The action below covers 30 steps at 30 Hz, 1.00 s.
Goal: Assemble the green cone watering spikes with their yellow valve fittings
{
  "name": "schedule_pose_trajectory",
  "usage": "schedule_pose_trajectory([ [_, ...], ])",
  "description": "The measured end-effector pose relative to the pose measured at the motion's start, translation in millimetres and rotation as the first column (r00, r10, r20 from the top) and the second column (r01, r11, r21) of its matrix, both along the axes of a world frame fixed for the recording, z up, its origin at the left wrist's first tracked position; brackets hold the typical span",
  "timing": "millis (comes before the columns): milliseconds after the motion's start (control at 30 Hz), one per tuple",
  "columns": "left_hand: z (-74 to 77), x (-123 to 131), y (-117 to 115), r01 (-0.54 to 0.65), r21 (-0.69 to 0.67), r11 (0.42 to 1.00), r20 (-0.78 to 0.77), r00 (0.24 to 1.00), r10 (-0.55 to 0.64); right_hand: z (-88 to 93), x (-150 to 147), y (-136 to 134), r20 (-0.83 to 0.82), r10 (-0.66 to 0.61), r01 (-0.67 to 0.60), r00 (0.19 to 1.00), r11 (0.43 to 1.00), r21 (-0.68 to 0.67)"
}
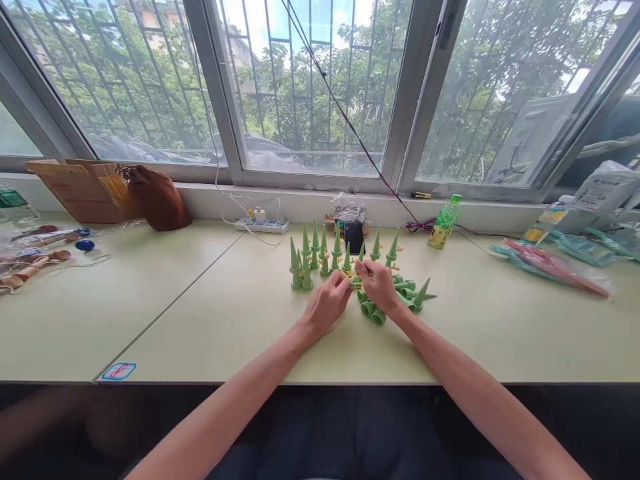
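Both hands meet over the middle of the table, fingers closed. My left hand [329, 301] pinches a small green plastic part [355, 284], mostly covered by its fingers. Just to the right, my right hand [379, 285] is curled in a pinch; its contents are hidden. Behind them stand several upright green cone-tipped plastic spikes [294, 263], some with small yellow valve-like pieces on their sides. Beneath and beside my right hand lie several hollow green ribbed tubes [378, 317]. One green cone [422, 293] leans at the right of this pile.
A phone [355, 237] leans at the back, near a white power strip [261, 225]. Farther right stands a green-capped bottle [445, 222], with bagged pink items [555, 265] beyond. At left are a brown pouch [157, 198], a cardboard box [83, 193] and wooden toys [37, 267].
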<state>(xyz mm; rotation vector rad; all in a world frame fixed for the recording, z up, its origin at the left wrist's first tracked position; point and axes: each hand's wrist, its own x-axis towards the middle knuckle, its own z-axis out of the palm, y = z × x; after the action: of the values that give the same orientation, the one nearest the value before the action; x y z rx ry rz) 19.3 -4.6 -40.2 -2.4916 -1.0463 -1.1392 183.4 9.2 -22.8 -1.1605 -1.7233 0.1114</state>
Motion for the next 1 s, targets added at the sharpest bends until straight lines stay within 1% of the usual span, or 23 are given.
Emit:
schedule_pose_trajectory([
  [67,-1.0,2.0,-1.0,-0.036,0.004,0.999,-0.047,0.998,0.036,0.8,-0.1,-1.1,-0.012,0.001,-0.001,1.0,1.0,-0.002],
  [100,-0.8,2.3,-0.8,-0.064,-0.004,0.998,-0.038,0.997,0.064,1.3,0.0,-1.7,-0.017,0.0,0.0,1.0,1.0,-0.004],
  [167,0.8,0.9,1.3,-0.135,-0.048,0.99,0.021,0.99,0.136,2.1,0.1,-2.7,-0.024,0.004,-0.004,1.0,1.0,-0.011],
  [267,5.4,-5.6,6.8,-0.245,-0.154,0.957,0.125,0.956,0.265,2.7,0.2,-3.4,-0.029,0.026,-0.026,0.999,0.999,-0.024],
  [333,8.3,-10.3,10.3,-0.293,-0.218,0.931,0.164,0.929,0.33,2.8,0.2,-3.4,-0.032,0.04,-0.041,0.999,0.999,-0.032],
  [367,9.3,-12.0,11.6,-0.3,-0.242,0.923,0.171,0.923,0.345,2.8,0.1,-3.4,-0.033,0.043,-0.044,0.999,0.998,-0.035],
  [567,10.2,-13.0,14.2,-0.298,-0.305,0.904,0.17,0.918,0.359,2.0,0.4,-4.0,-0.022,0.055,-0.056,0.998,0.997,-0.049],
  [767,11.9,-13.5,15.1,-0.291,-0.389,0.874,0.185,0.905,0.383,-0.1,0.0,-4.0,-0.001,0.066,-0.066,0.998,0.997,-0.046],
  [900,13.4,-12.4,12.3,-0.294,-0.392,0.872,0.201,0.897,0.393,1.1,-1.2,-6.2,0.022,0.063,-0.062,0.998,0.997,-0.041],
  [1000,14.5,-10.1,7.0,-0.316,-0.385,0.867,0.158,0.903,0.4,3.6,-2.6,-9.8,0.032,0.075,-0.073,0.997,0.996,-0.048],
])
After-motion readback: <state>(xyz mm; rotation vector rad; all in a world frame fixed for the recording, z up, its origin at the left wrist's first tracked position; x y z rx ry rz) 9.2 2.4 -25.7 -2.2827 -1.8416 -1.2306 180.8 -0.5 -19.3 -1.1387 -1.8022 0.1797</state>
